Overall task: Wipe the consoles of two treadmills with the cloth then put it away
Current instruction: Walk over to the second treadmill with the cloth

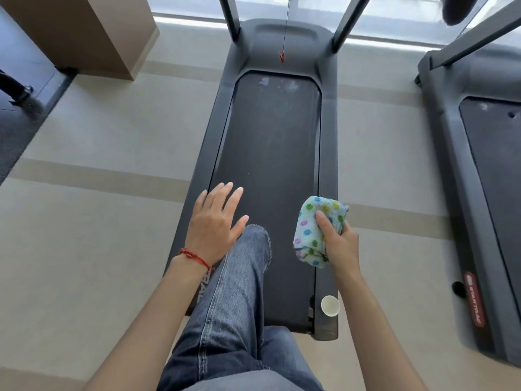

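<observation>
- Cloth [318,231]: the spotted cloth is bunched into a wad in my right hand [339,241], whose grip is clamped round it, thumb across the front. It hangs in the air over the right rail of the treadmill [270,153] straight ahead.
- My left hand [215,224] holds nothing, fingers spread flat above the left side of the belt, just past my raised knee [253,235].
- A paper cup [330,305] stands on the right rail near the rear end, below the cloth hand.
- The treadmill's long axis runs straight away from me. The console is out of view above the two uprights [348,21] at the far end, so I judge the cloth has to travel forward and up, and the right hand already carries it.
- A second treadmill [485,176] lies parallel on my right, on the cloth hand's side.
</observation>
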Demonstrator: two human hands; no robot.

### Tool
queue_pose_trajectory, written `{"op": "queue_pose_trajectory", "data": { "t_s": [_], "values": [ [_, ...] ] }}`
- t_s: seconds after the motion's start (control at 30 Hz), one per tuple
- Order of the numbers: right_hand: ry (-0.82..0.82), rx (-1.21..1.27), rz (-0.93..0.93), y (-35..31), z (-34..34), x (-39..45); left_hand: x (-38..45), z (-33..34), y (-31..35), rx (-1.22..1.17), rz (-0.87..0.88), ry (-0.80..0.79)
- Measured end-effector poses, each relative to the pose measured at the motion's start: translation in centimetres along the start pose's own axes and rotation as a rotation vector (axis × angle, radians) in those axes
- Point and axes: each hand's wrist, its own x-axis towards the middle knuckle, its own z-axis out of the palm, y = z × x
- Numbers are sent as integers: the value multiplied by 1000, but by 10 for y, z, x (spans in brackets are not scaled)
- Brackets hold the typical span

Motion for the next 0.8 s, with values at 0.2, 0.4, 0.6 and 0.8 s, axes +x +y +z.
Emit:
{"op": "queue_pose_trajectory", "data": {
  "t_s": [0.2,0.4,0.6,0.8],
  "values": [
    [19,25,10,-65,38,71,101,-2,-28,-17,35,-19],
    [42,44,31,-148,82,124,201,-31,-54,-26,92,-17],
    [35,55,38,-221,112,149,273,-69,-67,-28,114,4],
    [59,61,39,-274,116,167,328,-96,-58,-50,154,23]
  ]
}}
